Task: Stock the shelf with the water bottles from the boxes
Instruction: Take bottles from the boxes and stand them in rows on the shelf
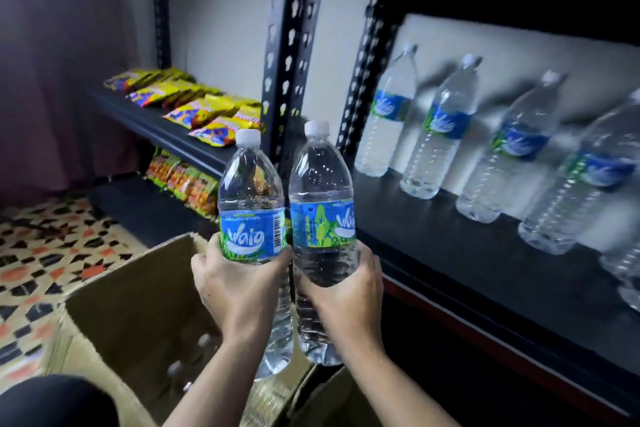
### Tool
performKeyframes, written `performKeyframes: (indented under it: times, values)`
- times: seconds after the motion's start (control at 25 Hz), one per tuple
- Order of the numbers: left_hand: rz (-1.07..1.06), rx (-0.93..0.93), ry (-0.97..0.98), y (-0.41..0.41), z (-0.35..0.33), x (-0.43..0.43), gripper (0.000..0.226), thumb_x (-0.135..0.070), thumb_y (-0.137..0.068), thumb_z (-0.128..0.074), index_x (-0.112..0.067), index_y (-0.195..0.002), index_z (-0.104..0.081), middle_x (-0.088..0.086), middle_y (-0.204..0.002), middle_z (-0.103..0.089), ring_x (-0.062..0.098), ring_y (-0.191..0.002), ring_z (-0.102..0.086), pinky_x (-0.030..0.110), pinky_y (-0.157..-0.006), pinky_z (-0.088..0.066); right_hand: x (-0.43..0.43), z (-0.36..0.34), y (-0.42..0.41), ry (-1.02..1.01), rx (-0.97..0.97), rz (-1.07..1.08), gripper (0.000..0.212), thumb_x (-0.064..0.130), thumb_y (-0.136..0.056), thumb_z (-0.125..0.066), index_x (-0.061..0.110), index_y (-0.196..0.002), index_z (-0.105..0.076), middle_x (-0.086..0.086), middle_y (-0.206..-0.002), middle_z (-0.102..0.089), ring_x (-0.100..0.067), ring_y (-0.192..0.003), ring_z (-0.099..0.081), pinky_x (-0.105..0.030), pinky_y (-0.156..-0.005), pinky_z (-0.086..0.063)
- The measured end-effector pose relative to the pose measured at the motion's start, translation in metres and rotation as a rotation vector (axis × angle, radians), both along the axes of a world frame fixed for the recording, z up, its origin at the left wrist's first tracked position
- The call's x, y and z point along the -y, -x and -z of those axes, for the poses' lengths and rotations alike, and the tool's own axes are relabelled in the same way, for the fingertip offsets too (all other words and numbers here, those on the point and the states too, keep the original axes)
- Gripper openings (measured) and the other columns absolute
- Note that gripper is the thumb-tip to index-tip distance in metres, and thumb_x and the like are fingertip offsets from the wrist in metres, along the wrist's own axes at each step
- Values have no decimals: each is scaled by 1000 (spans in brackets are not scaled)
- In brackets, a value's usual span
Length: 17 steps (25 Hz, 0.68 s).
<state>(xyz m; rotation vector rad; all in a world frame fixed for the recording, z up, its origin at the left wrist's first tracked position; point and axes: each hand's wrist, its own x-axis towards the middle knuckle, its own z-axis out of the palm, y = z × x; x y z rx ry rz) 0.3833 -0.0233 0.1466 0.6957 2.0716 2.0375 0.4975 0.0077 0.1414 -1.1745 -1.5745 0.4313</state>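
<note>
Shelf [467,253]: black, at 3 o'clock, carrying a row of bottles [440,128].
Floor [45,253]: patterned tiles, 9 o'clock.
Box [138,305]: open cardboard, bottle caps inside.
Left hand [239,288]: wrapped around left bottle [251,204].
Right hand [343,291]: wrapped around right bottle [322,204].

A small shop or its stockroom, mid-restock.

Dark metal racking [287,55] with slotted uprights runs along a pale wall, the kind used for displaying goods. One black shelf [485,253] carries a row of identical water bottles [440,128] with blue labels, standing upright and spaced apart. The next bay holds bright yellow and orange snack packets [194,104] laid flat in rows, with more packets [187,184] on the level below. An open cardboard box [128,305] sits on the patterned tile floor [41,253] in front of the racking, with bottle caps dimly visible inside.
</note>
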Motion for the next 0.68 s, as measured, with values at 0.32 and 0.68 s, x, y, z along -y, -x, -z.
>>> performKeyframes:
  times: [0.32, 0.68]
  values:
    - [243, -97, -214, -94, -88, -15, 60, -33, -52, -92, -17, -103, -65, 5, -97, -56, 2, -81, -34, 10, -74, -26, 8, -68, -98, -146, -111, 200, 78, 24, -51, -93, 15, -119, -56, 10, -101, -48, 32, -96, -34, 9, -77, -25]
    - [459, -107, -351, -198, -136, -52, 81, -30, -53, -94, -17, -125, -60, 0, -108, -51, 6, -93, -45, 14, -89, -30, -25, -108, -195, -263, -176, 451, 94, 31, -58, -91, 11, -138, -45, 12, -111, -38, -5, -110, -45, 5, -83, -20]
